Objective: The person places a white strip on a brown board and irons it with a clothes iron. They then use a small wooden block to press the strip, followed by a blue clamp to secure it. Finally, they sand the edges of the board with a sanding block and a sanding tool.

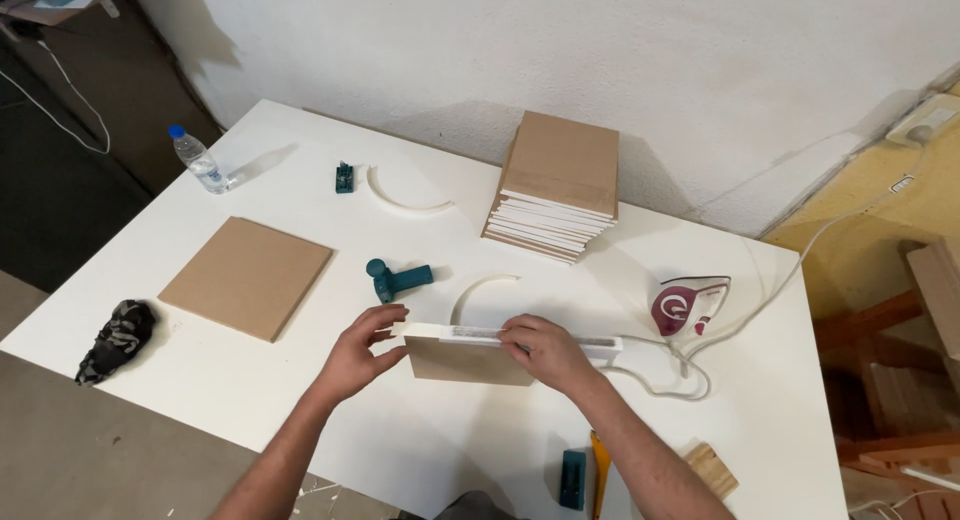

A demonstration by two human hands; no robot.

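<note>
Board (468,360) stands on edge near the table (420,440) front, white edge strip (520,335) laid along its top, left hand (358,355) pinching one end, right hand (545,352) pressing down mid-strip; iron (688,305) sits unused, stack of boards (555,185) waiting.

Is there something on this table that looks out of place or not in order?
Nothing is spilled or broken. The iron lies on its side, its cord looping loose near the right hand. The bottle stands close to the table corner.
</note>
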